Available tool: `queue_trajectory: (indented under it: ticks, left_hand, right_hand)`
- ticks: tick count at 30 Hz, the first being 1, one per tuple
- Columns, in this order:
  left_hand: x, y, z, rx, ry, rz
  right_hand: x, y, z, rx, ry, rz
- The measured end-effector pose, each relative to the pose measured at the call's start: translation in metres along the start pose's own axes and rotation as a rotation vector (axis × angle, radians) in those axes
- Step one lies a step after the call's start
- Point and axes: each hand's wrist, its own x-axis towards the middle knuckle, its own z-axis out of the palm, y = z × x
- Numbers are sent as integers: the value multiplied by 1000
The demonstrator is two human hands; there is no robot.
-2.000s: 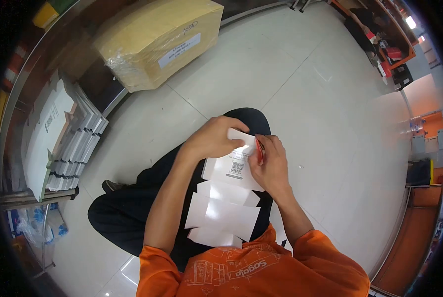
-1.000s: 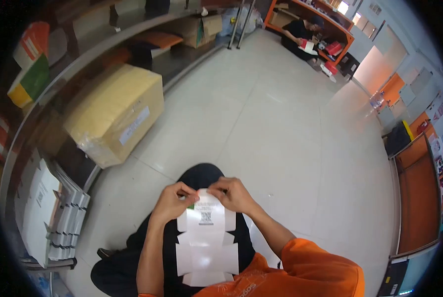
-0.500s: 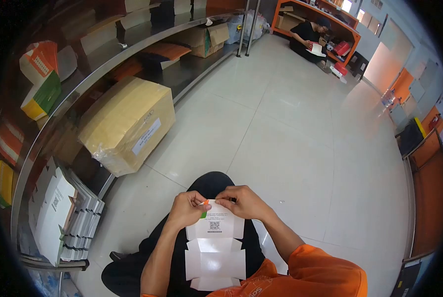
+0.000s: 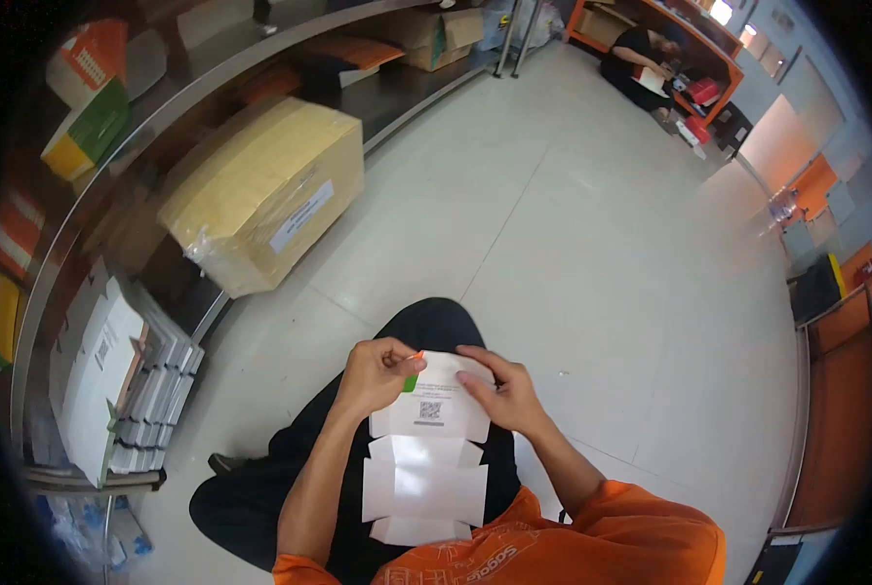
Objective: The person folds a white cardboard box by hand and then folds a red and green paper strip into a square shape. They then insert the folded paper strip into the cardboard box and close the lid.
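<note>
A flat white carton blank (image 4: 424,492) with fold lines, side flaps and a printed QR code lies across my lap, its upper panel raised a little. My left hand (image 4: 379,375) is closed at the panel's upper left corner, pinching it where a small orange and green printed part shows. At the upper right edge, my right hand (image 4: 499,385) grips the same blank, thumb on the printed face and fingers behind the edge. The fingertips behind the panel are hidden.
On my left, a stack of flat white cartons (image 4: 114,380) stands beside a large taped cardboard box (image 4: 270,195). A metal shelf (image 4: 397,122) runs along that side. Far off, another person (image 4: 636,68) sits on the floor by an orange shelf (image 4: 733,83).
The right thumb has moved down onto the printed face, and that hand sits further round the right edge. The left hand keeps its corner. The camera view has tilted down slightly.
</note>
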Motion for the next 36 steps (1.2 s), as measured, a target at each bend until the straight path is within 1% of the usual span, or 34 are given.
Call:
queue_trajectory:
  ticks: [2,4,6,8,9,10,12,13,14,16,17,18,19,20,21,22,23,24,26,27,28,29,30,32,34,35,36]
  left_hand:
    - [-5,-2,-5,-46,-55,-41]
    - [-20,-9,-6,-32,21,188]
    - [-45,0,-17,16,27,188]
    - [-51,-15,-16,-3,71,269]
    - [-53,-16,-12,38,191,343]
    - [-56,-20,-10,34,210,329]
    - [-56,-17,-14,-286,174,24]
    - [-54,-24,-9,-353,238,114]
    - [-54,-26,-9,-353,242,120]
    - [-48,-34,-14,-361,364,45]
    - [-40,-46,-9,-371,437,64]
    - [-42,-46,-9,-374,440,62]
    - [-47,-44,-9,-382,451,20]
    - [-52,-43,-10,-390,461,-23]
    - [-57,-47,-7,-393,464,-24]
    - [-62,-53,-4,-553,460,-48]
    - [-66,-60,-3,-714,451,-74]
    - [-69,-63,-4,-719,446,-77]
    - [-77,-68,-5,-708,299,-55]
    - [-79,-70,-1,-711,288,-58]
    - [-80,-73,3,-673,269,34]
    - [-79,-74,5,-634,252,130]
    - [-79,-75,7,-637,246,135]
    - [-80,-77,7,-682,225,106]
    - [-83,-79,7,-672,223,108]
    - [-84,-79,8,-658,220,110]
    - [-86,-81,9,-663,216,112]
  right_hand:
    - [-10,18,-1,12,60,1]
    - [-14,36,-10,-212,-5,5]
    - [-13,38,2,10,112,119]
    - [-8,26,9,74,132,158]
    - [-4,22,10,77,103,162]
    - [-4,23,10,49,115,163]
    - [6,18,6,21,129,146]
    - [12,16,3,-16,104,177]
    - [19,17,1,-53,81,208]
    - [38,13,11,-76,89,186]
    - [48,0,14,-102,51,183]
    - [53,-6,16,-126,15,176]
    - [56,-2,17,-37,14,126]
    - [54,3,14,-39,9,124]
    - [48,9,8,-101,-1,76]
    - [41,16,4,-164,-7,28]
    - [31,22,4,-161,32,57]
    - [23,25,4,-168,33,61]
    - [8,28,7,-105,155,160]
    - [5,19,11,-145,199,200]
    - [3,19,12,-149,209,199]
    - [3,19,13,-198,208,109]
    - [2,18,14,-248,203,21]
    - [1,12,16,-296,197,14]
    - [-1,10,18,-359,218,-101]
    - [-1,4,16,-365,219,-101]
    - [1,-6,13,-452,211,-291]
